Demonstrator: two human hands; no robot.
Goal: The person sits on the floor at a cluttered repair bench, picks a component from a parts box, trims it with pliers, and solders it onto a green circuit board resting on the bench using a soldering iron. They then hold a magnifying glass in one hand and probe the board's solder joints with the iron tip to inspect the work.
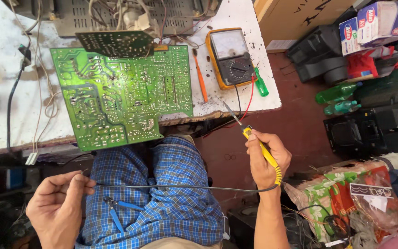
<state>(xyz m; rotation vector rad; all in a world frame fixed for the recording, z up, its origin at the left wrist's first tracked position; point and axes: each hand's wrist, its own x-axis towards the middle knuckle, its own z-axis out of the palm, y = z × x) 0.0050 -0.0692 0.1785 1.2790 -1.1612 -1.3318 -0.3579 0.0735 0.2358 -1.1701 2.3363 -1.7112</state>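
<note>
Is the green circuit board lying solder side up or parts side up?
Solder side up. The green circuit board shows shiny solder dots and traces and no parts on its face; it lies flat, overhanging the white table's edge.

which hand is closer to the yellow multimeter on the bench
Right. The right hand, holding a yellow soldering iron, sits just below the multimeter. The left hand is far off at lower left, pinching the cord.
</note>
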